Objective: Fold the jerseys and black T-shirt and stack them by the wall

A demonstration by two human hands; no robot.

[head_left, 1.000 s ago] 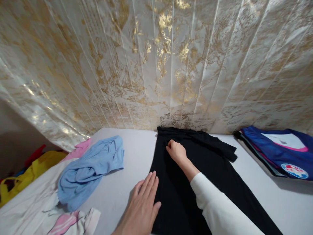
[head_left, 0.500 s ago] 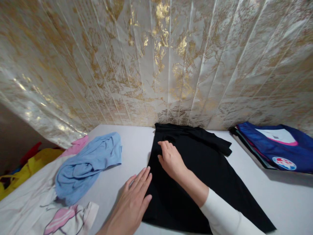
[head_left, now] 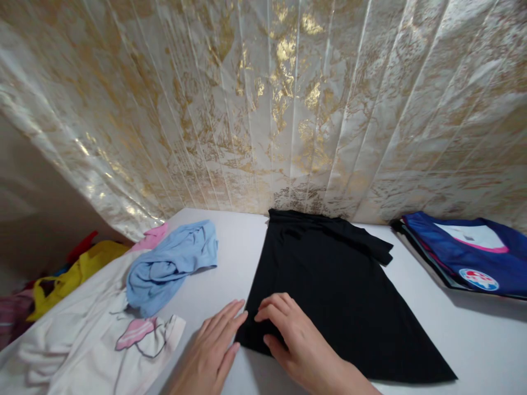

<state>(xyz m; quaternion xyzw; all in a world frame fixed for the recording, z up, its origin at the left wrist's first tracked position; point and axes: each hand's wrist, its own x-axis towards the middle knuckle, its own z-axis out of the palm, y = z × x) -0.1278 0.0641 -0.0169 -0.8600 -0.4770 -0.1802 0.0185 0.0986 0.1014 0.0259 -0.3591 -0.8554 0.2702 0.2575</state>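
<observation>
1. The shirt [head_left: 329, 285] lies right of your left hand [head_left: 209, 343], long axis near-to-far.
2. Your right hand [head_left: 302, 345], nearer, curls loosely over its near-left corner.
3. Your left hand, straight-fingered, borders that corner.

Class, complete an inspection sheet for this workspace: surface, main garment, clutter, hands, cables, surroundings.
Surface: white, flat-looking top.
Main garment: black garment spread out, a sleeve lying at its far right.
Clutter: rumpled blue garment and white garment with a pink print at left; folded stack at right, dark blue on top.
Hands: left hand open at the black garment's near left edge; right hand over its near left corner, fingers loosely bent, contact unclear.
Cables: nothing seen.
Surroundings: gold-patterned curtain behind; yellow cloth item beyond the top's left edge.
</observation>
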